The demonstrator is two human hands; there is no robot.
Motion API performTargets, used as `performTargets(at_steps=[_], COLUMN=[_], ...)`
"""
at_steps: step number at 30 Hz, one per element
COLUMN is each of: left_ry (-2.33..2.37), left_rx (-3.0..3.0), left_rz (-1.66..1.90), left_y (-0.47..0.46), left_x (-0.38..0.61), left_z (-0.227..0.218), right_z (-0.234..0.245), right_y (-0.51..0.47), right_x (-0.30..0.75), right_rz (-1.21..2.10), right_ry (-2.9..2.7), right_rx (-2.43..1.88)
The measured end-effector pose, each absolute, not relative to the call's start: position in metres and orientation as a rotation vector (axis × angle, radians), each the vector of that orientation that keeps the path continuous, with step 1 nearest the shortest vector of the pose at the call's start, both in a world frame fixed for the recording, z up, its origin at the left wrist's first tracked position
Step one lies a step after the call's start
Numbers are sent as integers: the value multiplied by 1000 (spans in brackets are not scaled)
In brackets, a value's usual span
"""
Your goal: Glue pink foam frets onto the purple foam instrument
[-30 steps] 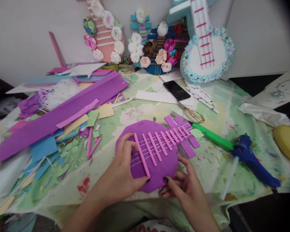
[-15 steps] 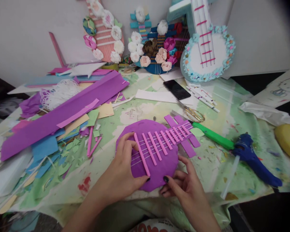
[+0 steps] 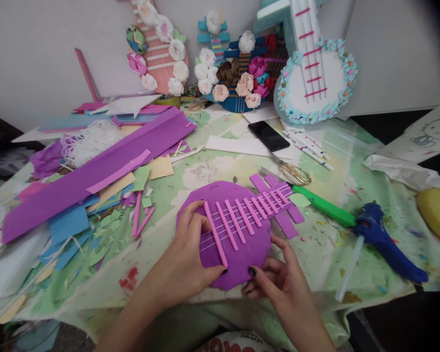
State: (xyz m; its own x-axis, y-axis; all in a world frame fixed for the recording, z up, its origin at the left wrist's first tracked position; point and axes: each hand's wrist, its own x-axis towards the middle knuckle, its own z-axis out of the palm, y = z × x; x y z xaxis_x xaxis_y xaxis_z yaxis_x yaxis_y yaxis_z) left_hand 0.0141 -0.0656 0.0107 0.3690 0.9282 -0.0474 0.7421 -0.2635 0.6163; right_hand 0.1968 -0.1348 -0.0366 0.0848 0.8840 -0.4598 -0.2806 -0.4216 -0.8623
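A purple craft guitar (image 3: 238, 271) with a round body lies flat at the front of the table. White strings run along it, crossed by several pink strips, and purple pegs (image 3: 283, 224) stick out at its neck. My left hand (image 3: 181, 249) spans the longest pink strip (image 3: 215, 233), fingers at its upper end and thumb at its lower end. My right hand (image 3: 275, 271) grips the body's lower right edge, its thumb on top and its other fingers curled at the rim. A small green paper leaf (image 3: 299, 200) lies by the neck's end.
Right of the guitar are a green-handled cutter (image 3: 324, 208) and a blue glue gun (image 3: 385, 244). Behind it lie scissors (image 3: 295, 173) and a black phone (image 3: 269, 137). Paper scraps (image 3: 69, 222) and white string (image 3: 91, 143) cover the left; decorated guitars (image 3: 317, 83) stand at the back.
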Motion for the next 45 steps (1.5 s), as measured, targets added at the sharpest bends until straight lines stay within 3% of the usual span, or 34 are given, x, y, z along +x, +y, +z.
performTargets(at_steps=[45], left_ry=[1448], left_rx=[2182], left_rz=[304], left_y=[-63], left_x=[14], left_z=[7], right_z=[-44], right_y=[-136], right_x=[195], right_rz=[1492], right_ry=[-653], right_rx=[-1365])
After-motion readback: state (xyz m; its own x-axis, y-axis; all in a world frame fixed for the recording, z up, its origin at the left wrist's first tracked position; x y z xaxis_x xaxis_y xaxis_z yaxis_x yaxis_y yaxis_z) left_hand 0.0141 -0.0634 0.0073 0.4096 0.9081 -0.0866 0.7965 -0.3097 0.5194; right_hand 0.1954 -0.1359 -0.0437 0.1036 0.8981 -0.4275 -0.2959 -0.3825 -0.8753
